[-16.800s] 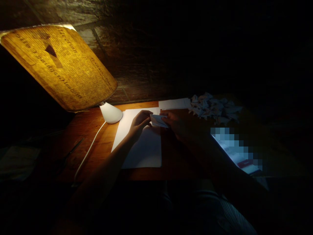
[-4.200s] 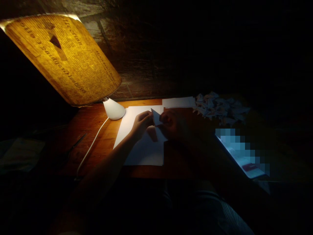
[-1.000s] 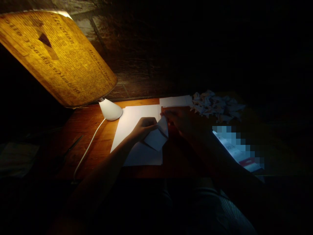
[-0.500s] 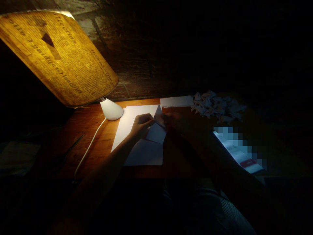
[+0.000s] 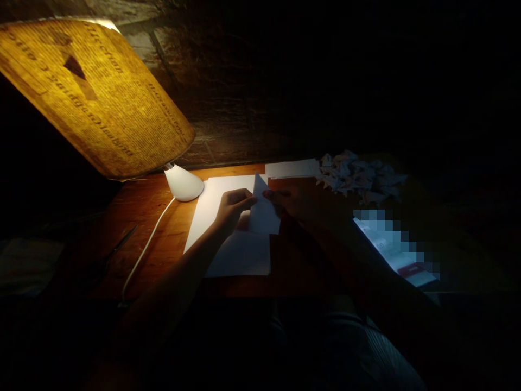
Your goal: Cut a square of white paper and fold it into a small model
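Note:
A folded sheet of white paper (image 5: 264, 216), with a pointed top, is held up between both hands. My left hand (image 5: 235, 205) pinches its left edge with thumb and fingers. On the other side, my right hand (image 5: 287, 200) grips the right edge, its thumb pressed on the paper's face; most of that hand lies in shadow. Below and behind the folded paper, larger white sheets (image 5: 240, 255) lie flat on the wooden table (image 5: 158, 239).
A lamp with a printed yellow shade (image 5: 101, 103) and white base (image 5: 184, 183) stands left, its cord (image 5: 144, 244) trailing forward. Dark scissors (image 5: 118, 244) lie nearby. Farther back are white slips (image 5: 292, 169) and a heap of folded paper pieces (image 5: 358, 176). A lit phone (image 5: 396, 250) lies right.
The folded paper has turned in my hands. Its peak has shifted left and its broad face now shows toward me. My right thumb has moved slightly left onto it.

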`<state>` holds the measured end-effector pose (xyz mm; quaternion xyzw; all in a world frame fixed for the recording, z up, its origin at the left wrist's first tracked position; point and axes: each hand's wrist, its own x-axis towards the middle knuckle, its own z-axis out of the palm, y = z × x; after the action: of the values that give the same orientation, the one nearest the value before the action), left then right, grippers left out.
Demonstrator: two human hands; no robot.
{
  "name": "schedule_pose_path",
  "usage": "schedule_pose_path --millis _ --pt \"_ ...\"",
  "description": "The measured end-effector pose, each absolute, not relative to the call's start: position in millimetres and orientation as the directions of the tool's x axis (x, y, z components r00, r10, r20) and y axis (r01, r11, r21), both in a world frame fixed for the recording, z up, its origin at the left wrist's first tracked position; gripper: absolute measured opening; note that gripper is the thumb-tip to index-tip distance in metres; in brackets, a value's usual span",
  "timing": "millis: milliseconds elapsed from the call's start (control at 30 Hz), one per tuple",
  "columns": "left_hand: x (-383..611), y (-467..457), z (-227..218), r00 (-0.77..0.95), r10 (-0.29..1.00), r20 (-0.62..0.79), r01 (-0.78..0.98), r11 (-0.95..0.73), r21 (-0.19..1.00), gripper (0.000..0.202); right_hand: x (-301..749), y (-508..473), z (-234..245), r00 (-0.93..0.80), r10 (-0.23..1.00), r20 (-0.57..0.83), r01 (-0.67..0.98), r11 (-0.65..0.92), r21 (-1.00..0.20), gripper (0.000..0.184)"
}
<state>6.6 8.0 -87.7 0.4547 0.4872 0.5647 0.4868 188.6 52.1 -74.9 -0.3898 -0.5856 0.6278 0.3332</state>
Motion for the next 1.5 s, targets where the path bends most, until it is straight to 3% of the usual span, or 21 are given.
schedule_pose_path --millis 333,667,800,933,1200,1500 --pt "3 10 -85 -0.187 0.982 0.034 -0.13 -0.059 0.99 0.028 191 45 -71 -0.46 0.884 -0.083 0.112 -0.035 -0.993 0.044" --pt "3 8 -85 -0.077 0.996 -0.053 -0.22 0.035 0.975 0.042 190 50 -78 -0.468 0.882 -0.058 0.131 0.005 -0.991 0.043" --pt "2 9 -87 -0.142 0.99 -0.023 -0.07 0.013 0.997 0.059 188 49 -86 -0.511 0.858 -0.049 0.149 0.033 -0.988 0.039" --pt "4 7 -84 -0.198 0.979 0.048 0.083 -0.032 0.996 0.059 185 48 -89 -0.53 0.847 -0.039 0.143 0.044 -0.989 0.042" --pt "6 7 -85 -0.242 0.957 0.159 0.031 -0.156 0.987 0.053 185 46 -84 -0.564 0.822 -0.078 0.097 -0.028 -0.995 0.04" --pt "11 5 -81 -0.194 0.979 0.061 0.06 -0.05 0.997 0.059 185 46 -89 -0.574 0.819 -0.006 0.099 0.063 -0.993 0.041"
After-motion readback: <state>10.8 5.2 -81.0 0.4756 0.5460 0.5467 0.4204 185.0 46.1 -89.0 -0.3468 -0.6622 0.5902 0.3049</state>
